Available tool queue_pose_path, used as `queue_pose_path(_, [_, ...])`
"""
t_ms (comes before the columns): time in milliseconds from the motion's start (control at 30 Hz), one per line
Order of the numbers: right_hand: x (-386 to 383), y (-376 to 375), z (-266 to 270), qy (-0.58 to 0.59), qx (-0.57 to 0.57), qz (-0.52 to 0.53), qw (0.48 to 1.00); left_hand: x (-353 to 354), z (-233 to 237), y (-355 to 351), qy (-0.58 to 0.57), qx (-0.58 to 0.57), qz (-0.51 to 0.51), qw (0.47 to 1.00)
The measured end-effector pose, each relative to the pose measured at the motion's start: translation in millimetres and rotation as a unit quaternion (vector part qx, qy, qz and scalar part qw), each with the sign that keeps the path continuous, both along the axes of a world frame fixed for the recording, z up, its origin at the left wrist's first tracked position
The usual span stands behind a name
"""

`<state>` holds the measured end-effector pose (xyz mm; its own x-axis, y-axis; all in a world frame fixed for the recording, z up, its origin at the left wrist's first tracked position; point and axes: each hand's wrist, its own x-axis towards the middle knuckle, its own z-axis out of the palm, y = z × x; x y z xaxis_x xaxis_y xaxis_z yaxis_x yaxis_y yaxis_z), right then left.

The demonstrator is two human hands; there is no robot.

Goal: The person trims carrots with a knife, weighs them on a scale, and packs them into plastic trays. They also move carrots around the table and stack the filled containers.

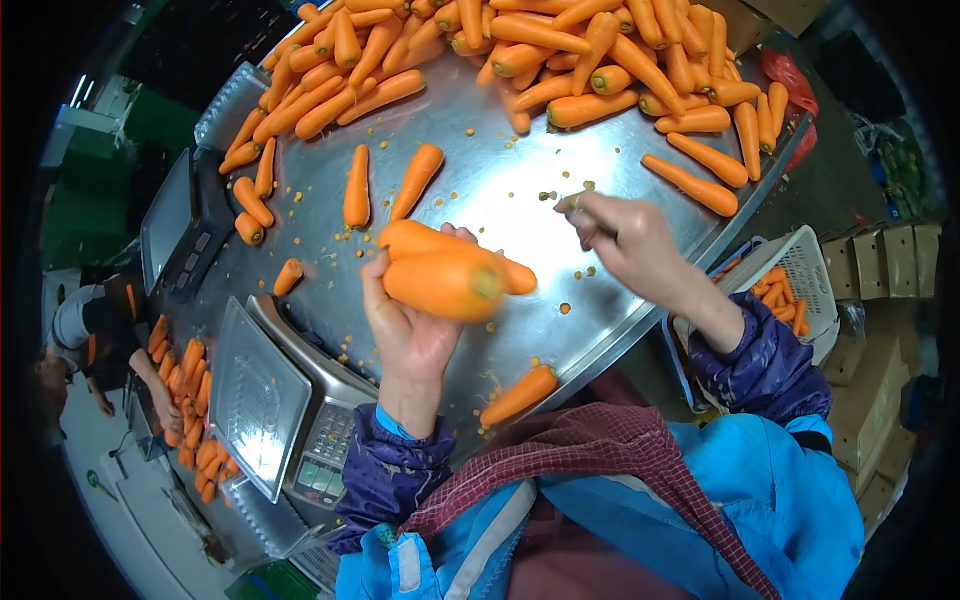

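Left hand (pixel 413 335) was palm up and full, holding at least two carrots (pixel 430 285) above the metal desk (pixel 465 185), thumb against their left side, fingertips showing beyond them. Right hand (pixel 635 240) was apart from them, to their right and farther out; fingers curled narrow, no carrot in it. Could not tell whether it pinched a scrap. Small scraps (pixel 589 186) lay just beside its fingertips. A carrot pile (pixel 530 33) stood beyond both hands; a scale (pixel 325 440) sat left of the left wrist.

Risks (judged): the front carrot could slip out, since smooth sides rested on each other in one cupped palm and its thick end overhung unsupported. A loose carrot (pixel 520 395), bodyward of the left hand and near the desk edge, might roll off if a sleeve knocked it.

Orientation: the front carrot's long axis ran left to right across the palm, dipping slightly bodyward; its blurred stem end pointed right, away from the thumb. Another orange end protruded behind it; owner unclear.
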<state>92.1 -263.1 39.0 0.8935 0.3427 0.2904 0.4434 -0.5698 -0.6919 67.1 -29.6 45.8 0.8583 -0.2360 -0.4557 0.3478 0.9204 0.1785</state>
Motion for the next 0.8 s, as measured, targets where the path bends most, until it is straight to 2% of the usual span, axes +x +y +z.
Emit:
queue_pose_path(33, [-5.1,7.6,-2.0,-0.042,0.026,0.010,0.999,1.2,-2.4,3.3,0.014,-0.050,0.030,0.998])
queue_pose_path(67, [-8.7,13.8,-0.4,-0.041,0.028,0.014,0.999,1.0,-4.9,6.5,0.015,-0.048,0.034,0.998])
queue_pose_path(133, [-11.6,25.2,5.5,-0.119,0.010,0.028,0.992,0.8,-10.4,13.2,0.037,-0.079,0.047,0.995])
queue_pose_path(200, [-10.1,36.1,6.0,-0.153,-0.005,0.030,0.988,-2.4,-16.7,18.9,0.014,-0.033,0.049,0.998])
queue_pose_path(300, [-6.3,48.4,-0.7,-0.217,-0.044,0.032,0.975,-2.8,-15.5,20.2,0.063,-0.095,0.098,0.989])
queue_pose_path(400, [-1.4,56.0,-0.3,-0.242,-0.059,0.021,0.968,-6.2,-6.5,18.6,0.041,-0.107,0.103,0.988])
queue_pose_path(733, [8.8,72.0,-7.1,-0.276,-0.080,0.009,0.958,-19.5,-0.5,27.6,0.088,-0.198,0.143,0.966])
queue_pose_path(800, [20.5,63.8,-19.6,-0.225,-0.078,-0.074,0.968,-22.8,1.9,34.5,0.082,-0.218,0.146,0.962])
